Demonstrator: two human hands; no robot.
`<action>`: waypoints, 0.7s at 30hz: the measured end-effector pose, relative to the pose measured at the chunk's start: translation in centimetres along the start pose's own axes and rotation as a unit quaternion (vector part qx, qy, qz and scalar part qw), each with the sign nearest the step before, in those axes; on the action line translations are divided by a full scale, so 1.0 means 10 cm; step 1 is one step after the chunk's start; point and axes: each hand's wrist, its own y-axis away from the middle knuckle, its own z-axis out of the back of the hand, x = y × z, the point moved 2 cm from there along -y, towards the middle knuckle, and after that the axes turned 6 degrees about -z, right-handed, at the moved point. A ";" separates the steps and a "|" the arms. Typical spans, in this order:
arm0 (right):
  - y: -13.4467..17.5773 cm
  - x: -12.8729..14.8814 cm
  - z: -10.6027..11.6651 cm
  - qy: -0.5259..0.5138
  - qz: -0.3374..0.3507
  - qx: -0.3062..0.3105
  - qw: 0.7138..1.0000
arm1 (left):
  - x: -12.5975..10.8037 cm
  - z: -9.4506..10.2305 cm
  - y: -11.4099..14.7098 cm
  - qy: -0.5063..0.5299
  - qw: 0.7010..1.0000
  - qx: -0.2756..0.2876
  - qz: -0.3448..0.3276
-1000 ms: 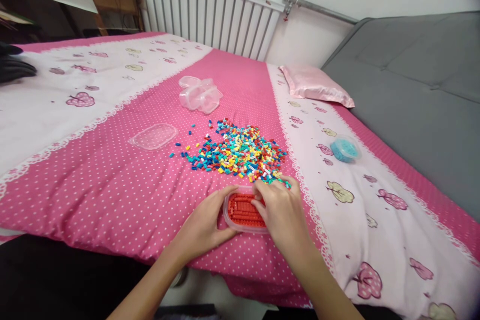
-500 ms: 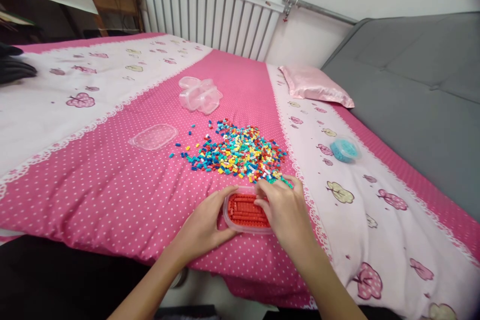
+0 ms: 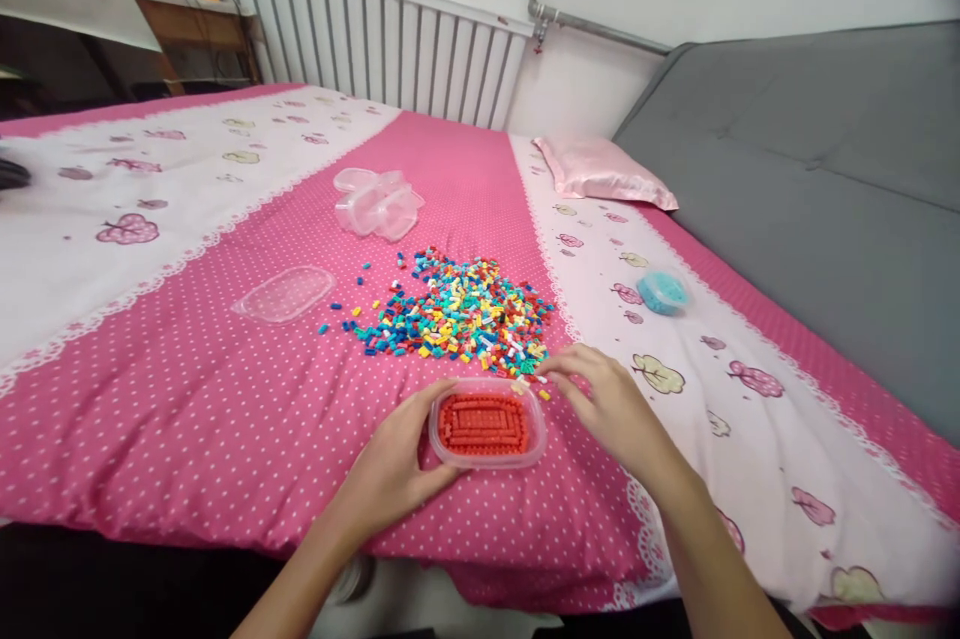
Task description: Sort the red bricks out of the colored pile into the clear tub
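My left hand (image 3: 409,454) is closed on the left side of a small clear plastic container (image 3: 535,429), thumb at the near edge and fingers at the far one. Inside lie red toy bricks (image 3: 484,424), set in neat rows. My right hand (image 3: 600,404) is beyond the container's right side, its fingers stretched out and a little apart. Its fingertips reach the near right edge of a heap of small multicoloured bricks (image 3: 465,314), close to a few white and yellow ones. Nothing shows clearly in those fingers.
Left of the heap lies a clear lid (image 3: 285,294). Several empty clear containers (image 3: 379,204) are grouped behind it. To the right sits a tub of blue pieces (image 3: 663,293). A pink pillow (image 3: 604,171) rests near the grey headboard (image 3: 810,119); a white radiator (image 3: 360,29) stands behind.
My right hand has left the container and moved right to the heap's edge, uncovering the red bricks. My left hand keeps its hold. The whole view has shifted slightly.
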 end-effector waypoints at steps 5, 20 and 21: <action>0.04 0.11 0.01 -0.021 0.037 0.038 0.998 | -0.02 0.02 -0.02 -0.009 1.000 0.005 -0.002; -0.06 -0.67 -0.18 0.010 -0.089 0.001 0.996 | -0.01 0.04 -0.04 -0.033 0.999 0.003 0.007; -0.05 -0.66 -0.20 0.012 -0.094 0.004 0.995 | -0.01 0.04 -0.04 -0.034 0.999 0.003 0.006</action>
